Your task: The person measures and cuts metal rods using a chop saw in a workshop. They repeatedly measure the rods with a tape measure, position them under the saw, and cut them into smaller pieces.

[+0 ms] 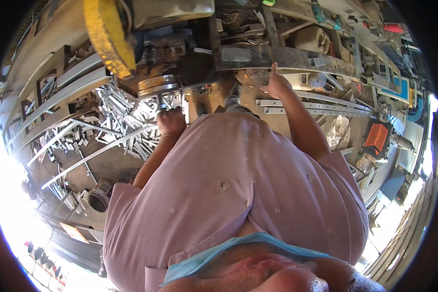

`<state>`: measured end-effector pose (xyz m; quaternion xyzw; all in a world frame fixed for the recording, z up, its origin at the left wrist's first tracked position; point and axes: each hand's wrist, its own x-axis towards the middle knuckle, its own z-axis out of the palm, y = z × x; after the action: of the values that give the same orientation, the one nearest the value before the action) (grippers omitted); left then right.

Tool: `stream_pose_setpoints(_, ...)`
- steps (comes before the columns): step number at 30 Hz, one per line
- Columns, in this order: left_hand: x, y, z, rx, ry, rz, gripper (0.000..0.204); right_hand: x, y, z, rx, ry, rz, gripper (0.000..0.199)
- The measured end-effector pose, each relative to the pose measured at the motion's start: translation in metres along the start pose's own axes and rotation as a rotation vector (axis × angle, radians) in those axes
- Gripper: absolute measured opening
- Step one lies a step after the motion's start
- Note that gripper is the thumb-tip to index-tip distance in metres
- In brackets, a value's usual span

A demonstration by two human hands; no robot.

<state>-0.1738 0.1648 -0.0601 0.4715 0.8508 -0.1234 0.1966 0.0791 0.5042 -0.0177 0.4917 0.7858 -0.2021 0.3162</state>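
My left hand [171,120] is closed around the short handle of a round metal handwheel [156,85], low on the near side of a machine. Above the wheel, to its left, stands the machine's yellow guard [109,36], chipped and worn. My right hand [277,86] is held out with one finger stretched forward and the thumb apart, and no object shows in it. Just beyond that finger runs a dark steel beam [297,57] with a short flat metal piece [236,54] lying on it.
Cut metal offcuts [126,117] are heaped on the floor at left, with long bars across them. A bucket [99,195] stands behind the heap. At right lie long metal rails [321,108] and an orange-and-black box [376,137]. A plastic canister [312,39] sits beyond the beam.
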Motion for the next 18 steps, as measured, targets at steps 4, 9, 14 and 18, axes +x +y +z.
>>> stream_pose_setpoints(4, 0.001, -0.003, 0.000, -0.042, -0.026, 0.026, 0.023, 0.004, 0.002, 0.001, -0.005, 0.022, -0.027, 0.136)
stream_pose_setpoints(9, 0.006, -0.007, 0.009, -0.056, -0.081, 0.044, 0.023, 0.010, 0.008, -0.001, 0.074, -0.045, -0.003, 0.138)
stream_pose_setpoints(14, 0.008, -0.003, 0.016, -0.044, -0.032, 0.001, 0.026, 0.005, 0.013, -0.002, 0.094, -0.048, -0.024, 0.136)
stream_pose_setpoints(18, 0.006, -0.001, 0.010, -0.041, -0.039, -0.015, 0.025, 0.005, 0.009, -0.003, 0.056, -0.060, 0.003, 0.134)
